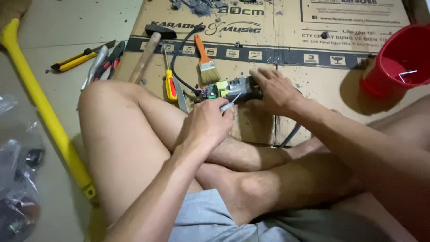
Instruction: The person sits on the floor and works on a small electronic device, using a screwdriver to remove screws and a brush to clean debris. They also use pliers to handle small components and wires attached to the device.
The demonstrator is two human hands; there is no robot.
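A grey power tool body (237,88) with a green part and a black cord lies on flattened cardboard (313,85) in front of my crossed legs. My right hand (274,91) rests over its right end and holds it down. My left hand (207,123) is closed around a thin metal tool (229,104), whose tip points at the power tool's middle.
On the cardboard lie a hammer (150,47), an orange-handled brush (205,60) and a red-and-yellow screwdriver (169,83). A yellow utility knife (78,58) and pliers (107,60) lie on the floor. A red bucket (401,60) stands at the right, a long yellow bar (42,107) at the left.
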